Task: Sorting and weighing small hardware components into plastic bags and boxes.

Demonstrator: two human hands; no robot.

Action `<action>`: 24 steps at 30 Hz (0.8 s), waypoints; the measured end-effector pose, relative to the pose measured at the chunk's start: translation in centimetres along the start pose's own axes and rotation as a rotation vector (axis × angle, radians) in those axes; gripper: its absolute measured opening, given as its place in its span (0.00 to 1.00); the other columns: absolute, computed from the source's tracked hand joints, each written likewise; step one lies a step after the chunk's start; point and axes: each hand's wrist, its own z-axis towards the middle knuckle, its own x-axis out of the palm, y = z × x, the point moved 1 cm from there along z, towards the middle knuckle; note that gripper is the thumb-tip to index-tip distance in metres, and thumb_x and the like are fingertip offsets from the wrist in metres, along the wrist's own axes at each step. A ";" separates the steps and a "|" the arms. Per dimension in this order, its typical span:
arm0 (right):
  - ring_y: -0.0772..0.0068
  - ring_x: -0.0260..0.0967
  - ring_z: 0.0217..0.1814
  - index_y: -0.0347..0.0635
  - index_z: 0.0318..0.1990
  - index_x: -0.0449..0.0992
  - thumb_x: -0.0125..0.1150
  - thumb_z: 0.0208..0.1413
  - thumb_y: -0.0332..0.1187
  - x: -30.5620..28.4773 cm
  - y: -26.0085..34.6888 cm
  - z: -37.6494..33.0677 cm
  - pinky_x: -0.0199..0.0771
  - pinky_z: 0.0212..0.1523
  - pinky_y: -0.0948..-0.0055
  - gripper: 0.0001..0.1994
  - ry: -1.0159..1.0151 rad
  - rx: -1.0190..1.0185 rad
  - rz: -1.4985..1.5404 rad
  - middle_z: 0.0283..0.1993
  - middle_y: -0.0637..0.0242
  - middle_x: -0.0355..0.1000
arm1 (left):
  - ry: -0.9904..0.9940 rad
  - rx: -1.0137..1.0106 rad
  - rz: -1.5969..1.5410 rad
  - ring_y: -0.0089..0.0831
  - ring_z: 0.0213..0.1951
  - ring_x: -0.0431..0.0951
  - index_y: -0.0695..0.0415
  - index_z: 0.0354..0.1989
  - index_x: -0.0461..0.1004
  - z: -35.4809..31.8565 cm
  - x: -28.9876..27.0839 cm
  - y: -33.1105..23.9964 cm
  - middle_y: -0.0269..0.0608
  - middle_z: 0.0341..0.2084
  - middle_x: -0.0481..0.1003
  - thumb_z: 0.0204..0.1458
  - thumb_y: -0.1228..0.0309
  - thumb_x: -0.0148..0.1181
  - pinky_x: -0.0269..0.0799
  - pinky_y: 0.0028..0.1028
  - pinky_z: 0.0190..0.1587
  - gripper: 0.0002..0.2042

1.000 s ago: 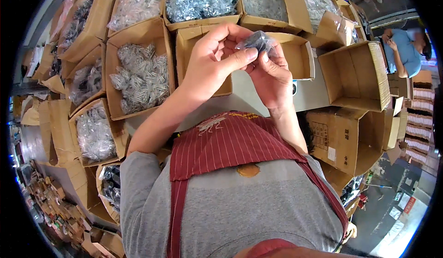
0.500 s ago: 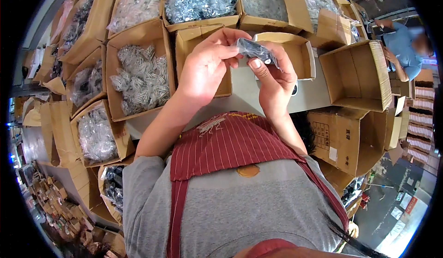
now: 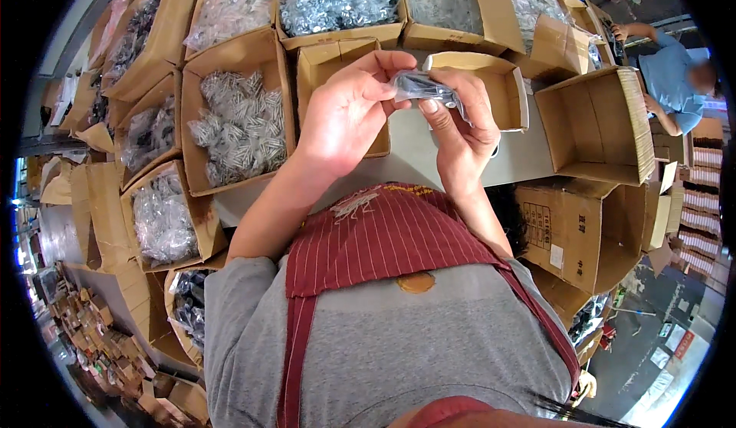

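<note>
Since the earlier frames the small clear bag (image 3: 420, 87) is shifted a little lower and leftward betw. the hands, and the fingers are re-set on it; arms and torso are barely moved.

Head view (only view given): the bag, w/ dark small parts inside, is held up over the grey tabletop (image 3: 414, 156), just in front of two empty cardboard boxes (image 3: 491, 83). The left hand (image 3: 349, 118) is closed on the bag's left end, thumb and fingertips pinched narrow. The right hand (image 3: 460, 133) is closed on the right end, thumb pressed up under the bag, other fingers curled over it. So the bag is gripped from both sides, clear of the table.

Progress, judged: the bag is in hand and seemingly filled; whether it is sealed yet cannot be told. It is not yet set down or dropped in any box.

Around: a box of silvery parts in bags (image 3: 238, 125) at left, more filled boxes along the top, an open empty carton (image 3: 594, 125) at right. A co-worker in a blue shirt (image 3: 675, 75) is at far right.

Hidden/unclear: bag contents are too small to identify; its mouth is covered by fingers; the table is largely blocked by the red striped apron (image 3: 383, 236).
</note>
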 end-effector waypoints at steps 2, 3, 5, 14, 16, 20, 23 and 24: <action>0.69 0.68 0.48 0.35 0.44 0.76 0.65 0.49 0.21 -0.1 -0.1 0.0 0.67 0.48 0.74 0.13 -0.011 0.018 0.019 0.45 0.61 0.71 | -0.021 0.000 -0.013 0.30 0.46 0.70 0.66 0.50 0.69 0.0 0.1 0.0 0.44 0.45 0.71 0.50 0.73 0.48 0.62 0.28 0.51 0.18; 0.69 0.68 0.48 0.35 0.44 0.76 0.65 0.49 0.21 -0.2 -0.2 -0.1 0.67 0.48 0.74 0.13 0.000 -0.004 0.011 0.46 0.61 0.71 | -0.001 -0.012 -0.046 0.30 0.46 0.69 0.66 0.50 0.69 0.0 0.0 0.0 0.43 0.44 0.71 0.50 0.73 0.49 0.62 0.28 0.51 0.18; 0.69 0.68 0.48 0.35 0.44 0.76 0.65 0.49 0.21 -0.2 -0.2 -0.1 0.67 0.48 0.74 0.13 0.009 -0.028 0.002 0.46 0.61 0.71 | 0.020 -0.025 -0.079 0.30 0.46 0.69 0.65 0.49 0.69 0.0 -0.2 0.1 0.43 0.44 0.71 0.50 0.73 0.49 0.61 0.27 0.51 0.18; 0.82 0.68 0.29 0.35 0.48 0.74 0.64 0.52 0.25 -0.3 -1.3 0.4 0.69 0.31 0.80 0.15 0.186 0.279 0.000 0.34 0.67 0.75 | -0.041 -0.035 0.313 0.25 0.38 0.70 0.60 0.38 0.70 0.2 -2.4 0.3 0.37 0.35 0.71 0.51 0.72 0.52 0.64 0.25 0.43 0.08; 0.85 0.66 0.25 0.35 0.44 0.76 0.65 0.52 0.28 -0.8 -2.1 0.6 0.67 0.24 0.81 0.12 0.194 0.428 -0.032 0.28 0.69 0.74 | -0.144 -0.172 0.424 0.22 0.32 0.70 0.59 0.36 0.70 -0.8 -4.3 -0.5 0.33 0.29 0.70 0.54 0.70 0.54 0.65 0.23 0.38 0.06; 0.84 0.65 0.25 0.36 0.39 0.78 0.63 0.54 0.32 -4.6 -5.6 2.5 0.67 0.22 0.80 0.09 0.121 0.464 -0.412 0.26 0.70 0.73 | -0.253 -0.163 0.469 0.21 0.29 0.69 0.57 0.34 0.69 -2.2 -7.6 -3.3 0.31 0.26 0.69 0.55 0.67 0.54 0.65 0.23 0.36 0.07; 0.84 0.65 0.26 0.36 0.40 0.78 0.62 0.55 0.33 -7.8 -9.1 3.1 0.66 0.22 0.80 0.10 0.068 0.493 -0.579 0.28 0.69 0.73 | -0.376 -0.080 0.500 0.21 0.29 0.69 0.57 0.33 0.70 -2.3 -10.5 -7.6 0.31 0.26 0.70 0.55 0.67 0.54 0.64 0.23 0.36 0.06; 0.83 0.65 0.27 0.35 0.41 0.77 0.61 0.54 0.32 -8.9 -10.4 3.0 0.67 0.23 0.80 0.11 0.078 0.537 -0.502 0.29 0.69 0.73 | -0.397 -0.042 0.499 0.21 0.30 0.71 0.57 0.36 0.71 -2.4 -11.4 -9.5 0.31 0.26 0.71 0.54 0.68 0.55 0.65 0.23 0.37 0.07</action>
